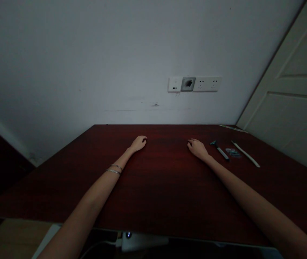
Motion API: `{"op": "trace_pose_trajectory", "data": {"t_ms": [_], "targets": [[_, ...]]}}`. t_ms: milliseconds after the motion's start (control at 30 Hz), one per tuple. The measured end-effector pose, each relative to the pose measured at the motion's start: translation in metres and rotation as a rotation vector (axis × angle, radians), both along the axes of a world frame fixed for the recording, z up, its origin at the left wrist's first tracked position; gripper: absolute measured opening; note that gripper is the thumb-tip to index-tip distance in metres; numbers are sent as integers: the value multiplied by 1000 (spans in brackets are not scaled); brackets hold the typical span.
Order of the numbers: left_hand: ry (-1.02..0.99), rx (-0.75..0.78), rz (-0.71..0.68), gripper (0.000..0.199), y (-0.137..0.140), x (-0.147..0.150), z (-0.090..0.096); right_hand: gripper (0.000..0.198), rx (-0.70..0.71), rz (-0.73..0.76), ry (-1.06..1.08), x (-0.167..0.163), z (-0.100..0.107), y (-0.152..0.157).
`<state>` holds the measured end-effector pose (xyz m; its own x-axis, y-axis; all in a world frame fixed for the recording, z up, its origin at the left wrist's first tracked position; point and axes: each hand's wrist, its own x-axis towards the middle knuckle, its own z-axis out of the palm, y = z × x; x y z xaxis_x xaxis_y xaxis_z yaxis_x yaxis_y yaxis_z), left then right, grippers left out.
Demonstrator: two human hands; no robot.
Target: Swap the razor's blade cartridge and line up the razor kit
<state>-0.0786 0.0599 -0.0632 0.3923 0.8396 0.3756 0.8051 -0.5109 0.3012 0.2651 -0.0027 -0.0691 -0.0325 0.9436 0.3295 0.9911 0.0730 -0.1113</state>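
My left hand [138, 143] rests on the dark red table [153, 187], left of its middle, with bracelets [115, 169] on the forearm. Its fingers are loosely bent, with a gap by the thumb, and nothing shows in them. Right of the middle lies my right hand [197, 148], palm down, its fingers slightly bent and apart, holding nothing. The nearest thing to it is a razor [221, 151] with a grey handle and dark head. Beside the razor are a small clear plastic packet [233, 153] with dark contents and a long off-white strip [245, 154].
Behind the table rises a pale wall with sockets [206, 84]. A white panelled door [299, 93] stands along the right side. Another thin strip [233, 128] lies at the far right edge. Below the front edge are a white device [140, 241] and a cable [99, 244].
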Motion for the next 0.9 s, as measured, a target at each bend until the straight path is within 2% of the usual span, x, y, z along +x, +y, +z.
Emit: {"op": "trace_pose_trajectory", "data": {"t_ms": [500,900], "targets": [[62,17,2,32,-6,1,-1,42,-18,-4,-21,-1,5,-3],[84,30,5,32,-7,1,-1,42,-22,-14,-21,0,1,-1]]}}
